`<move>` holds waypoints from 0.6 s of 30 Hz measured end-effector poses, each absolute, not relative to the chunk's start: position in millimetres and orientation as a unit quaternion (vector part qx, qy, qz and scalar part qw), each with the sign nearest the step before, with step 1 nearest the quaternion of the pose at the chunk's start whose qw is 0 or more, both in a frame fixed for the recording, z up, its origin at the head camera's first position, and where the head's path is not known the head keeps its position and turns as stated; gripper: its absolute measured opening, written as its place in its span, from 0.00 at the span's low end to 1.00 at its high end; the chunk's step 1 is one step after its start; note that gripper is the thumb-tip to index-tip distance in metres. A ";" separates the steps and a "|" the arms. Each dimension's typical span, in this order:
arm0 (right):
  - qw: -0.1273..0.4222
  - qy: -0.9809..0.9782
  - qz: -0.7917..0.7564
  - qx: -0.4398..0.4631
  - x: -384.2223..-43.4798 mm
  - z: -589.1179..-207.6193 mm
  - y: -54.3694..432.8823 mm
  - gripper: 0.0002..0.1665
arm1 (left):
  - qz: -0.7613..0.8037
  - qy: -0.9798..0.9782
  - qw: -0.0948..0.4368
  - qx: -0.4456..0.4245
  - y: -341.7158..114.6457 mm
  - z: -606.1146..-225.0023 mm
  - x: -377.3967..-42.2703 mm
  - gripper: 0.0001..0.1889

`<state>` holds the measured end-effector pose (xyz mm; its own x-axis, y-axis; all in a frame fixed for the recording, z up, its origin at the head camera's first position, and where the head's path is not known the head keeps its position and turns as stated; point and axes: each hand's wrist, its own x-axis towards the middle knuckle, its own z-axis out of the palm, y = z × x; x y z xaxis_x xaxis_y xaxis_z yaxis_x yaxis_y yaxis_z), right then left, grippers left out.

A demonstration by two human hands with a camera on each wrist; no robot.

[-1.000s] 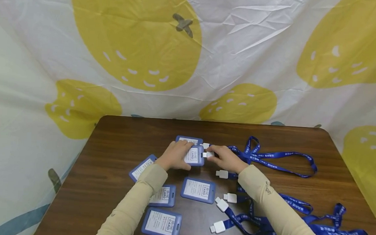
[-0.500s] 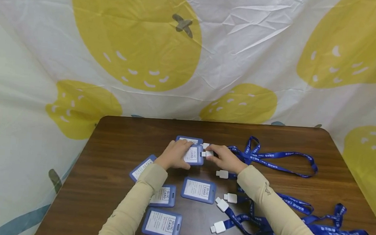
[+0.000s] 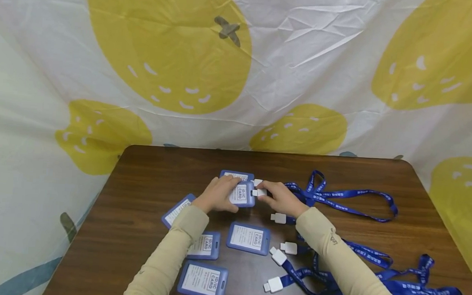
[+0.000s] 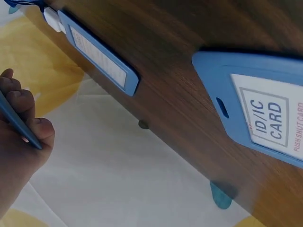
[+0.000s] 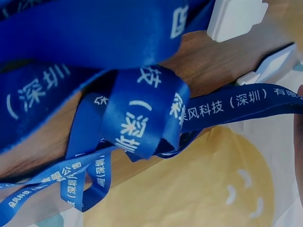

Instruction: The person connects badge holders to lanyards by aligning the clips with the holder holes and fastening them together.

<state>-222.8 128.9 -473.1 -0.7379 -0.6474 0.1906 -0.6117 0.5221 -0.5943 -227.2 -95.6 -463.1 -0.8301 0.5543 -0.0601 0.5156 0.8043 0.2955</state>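
Note:
My left hand (image 3: 218, 194) grips a blue card holder (image 3: 240, 194) with a white "ID/IC CARD" insert. In the left wrist view that holder (image 4: 18, 119) shows edge-on, between thumb and curled fingers. With thumb and fingertips my right hand (image 3: 283, 199) pinches the white clip (image 3: 260, 192) of a blue lanyard (image 5: 236, 103). The clip's narrow end is at the holder's slotted edge; whether it is hooked in I cannot tell. Just behind lies another card holder (image 3: 237, 174), a white clip (image 4: 54, 20) at its end. Only a sliver of the right hand shows in its wrist view.
Several loose card holders (image 3: 248, 238) lie on the brown table (image 3: 157, 174), nearer and to the left. Several lanyards with white clips (image 3: 288, 248) spread over the right side. One looped lanyard (image 3: 354, 195) stretches across the back right. A fruit-patterned cloth (image 3: 204, 132) hangs behind.
The white clip has moved slightly left, closer against the card holder's slotted edge. Both hands keep their grips and have barely shifted. The other holders and lanyards lie as before.

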 end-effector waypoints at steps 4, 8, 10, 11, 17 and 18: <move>0.019 0.871 -0.331 -0.363 -222.1 -471.9 128.0 0.16 | 0.141 0.946 0.072 0.282 -96.1 -462.2 -227.3 0.44; 0.007 0.866 -0.334 -0.371 -221.5 -470.2 126.9 0.16 | 0.144 0.946 0.063 0.284 -96.5 -461.8 -227.1 0.44; 0.001 0.865 -0.333 -0.374 -220.9 -469.6 126.6 0.16 | 0.143 0.946 0.059 0.285 -96.4 -462.1 -226.8 0.44; -0.001 0.865 -0.332 -0.375 -220.8 -469.7 126.4 0.16 | 0.142 0.946 0.060 0.285 -96.4 -462.5 -226.5 0.44; -0.004 0.871 -0.323 -0.371 -219.3 -471.8 125.3 0.16 | 0.136 0.947 0.052 0.286 -95.4 -462.8 -224.5 0.44; -0.003 0.871 -0.322 -0.370 -219.1 -472.1 125.1 0.16 | 0.135 0.947 0.051 0.286 -95.1 -462.8 -224.3 0.44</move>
